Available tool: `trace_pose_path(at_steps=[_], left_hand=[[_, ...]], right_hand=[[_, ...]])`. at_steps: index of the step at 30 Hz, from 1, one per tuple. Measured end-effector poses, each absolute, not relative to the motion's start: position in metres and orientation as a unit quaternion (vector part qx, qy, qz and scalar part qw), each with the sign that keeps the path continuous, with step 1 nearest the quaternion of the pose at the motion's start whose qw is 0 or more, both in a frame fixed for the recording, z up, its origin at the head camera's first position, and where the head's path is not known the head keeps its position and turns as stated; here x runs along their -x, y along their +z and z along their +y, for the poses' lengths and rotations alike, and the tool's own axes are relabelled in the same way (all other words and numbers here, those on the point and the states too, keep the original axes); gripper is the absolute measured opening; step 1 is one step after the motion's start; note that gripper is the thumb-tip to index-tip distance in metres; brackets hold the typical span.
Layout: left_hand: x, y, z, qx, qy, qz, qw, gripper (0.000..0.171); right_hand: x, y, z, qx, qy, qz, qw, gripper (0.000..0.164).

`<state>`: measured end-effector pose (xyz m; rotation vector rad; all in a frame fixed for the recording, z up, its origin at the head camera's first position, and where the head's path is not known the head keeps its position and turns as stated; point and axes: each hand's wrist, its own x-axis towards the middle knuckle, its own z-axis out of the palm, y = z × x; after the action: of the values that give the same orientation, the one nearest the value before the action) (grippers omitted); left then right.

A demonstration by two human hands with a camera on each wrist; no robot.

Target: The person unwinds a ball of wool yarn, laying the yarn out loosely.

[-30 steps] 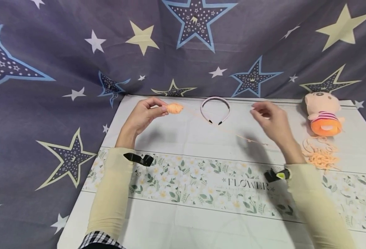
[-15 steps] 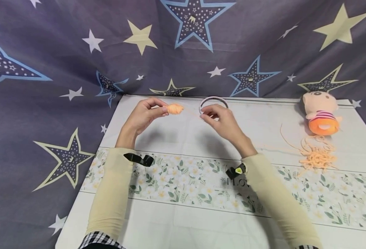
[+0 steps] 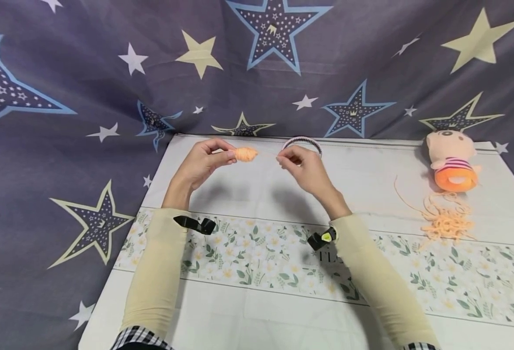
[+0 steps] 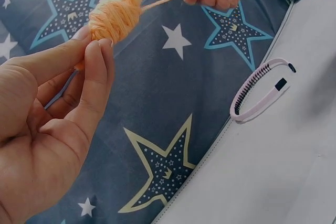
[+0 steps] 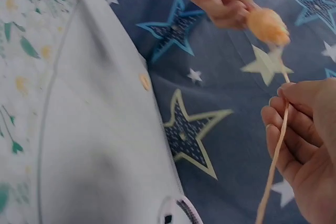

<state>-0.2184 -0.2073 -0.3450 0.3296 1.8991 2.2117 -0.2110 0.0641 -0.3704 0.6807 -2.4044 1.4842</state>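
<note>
A small wound ball of orange yarn [image 4: 116, 18] is pinched at its lower end between the thumb and fingertips of my left hand [image 3: 207, 160]. From its other end a single yarn strand [image 4: 163, 2] runs taut to my right hand [image 3: 307, 172], whose thumb and forefinger pinch it. Past that hand the strand trails off, as the right wrist view shows. Both hands are raised above the table, a short gap apart. Far to the right lies a loose heap of the same yarn [image 3: 448, 221].
A pale pink headband [image 3: 302, 140] lies at the back of the table, partly behind my right hand. A plush toy [image 3: 453, 160] in orange and stripes sits at the back right. A star-patterned cloth [image 3: 257, 87] hangs behind the table [image 3: 221, 311].
My right hand has swept left from near the toy to close by the yarn ball. The left hand has kept its place and its hold.
</note>
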Motion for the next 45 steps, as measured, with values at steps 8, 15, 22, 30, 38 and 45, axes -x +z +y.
trace_pose_path(at_steps=[8, 15, 22, 30, 38, 45], left_hand=[[0.22, -0.346, -0.212, -0.102, 0.759, 0.636, 0.097, 0.012], [0.219, -0.345, -0.215, -0.099, 0.761, 0.635, 0.095, 0.012], [0.219, -0.346, -0.218, -0.102, 0.761, 0.634, 0.091, 0.011], [0.22, -0.346, -0.22, -0.113, 0.766, 0.626, 0.09, 0.011], [0.219, -0.347, -0.227, -0.1, 0.769, 0.627, 0.08, 0.013], [0.219, -0.346, -0.233, -0.109, 0.773, 0.621, 0.071, 0.011]], right_hand=[[0.213, -0.365, 0.12, -0.167, 0.529, -0.812, 0.181, 0.014], [0.195, -0.355, 0.176, -0.093, 0.512, -0.821, 0.233, 0.013], [0.187, -0.364, 0.24, 0.003, 0.498, -0.831, 0.248, 0.017], [0.168, -0.368, 0.316, 0.095, 0.466, -0.835, 0.278, 0.005], [0.149, -0.39, 0.385, 0.168, 0.443, -0.832, 0.288, 0.025], [0.163, -0.488, 0.506, 0.113, 0.46, -0.813, 0.339, 0.022]])
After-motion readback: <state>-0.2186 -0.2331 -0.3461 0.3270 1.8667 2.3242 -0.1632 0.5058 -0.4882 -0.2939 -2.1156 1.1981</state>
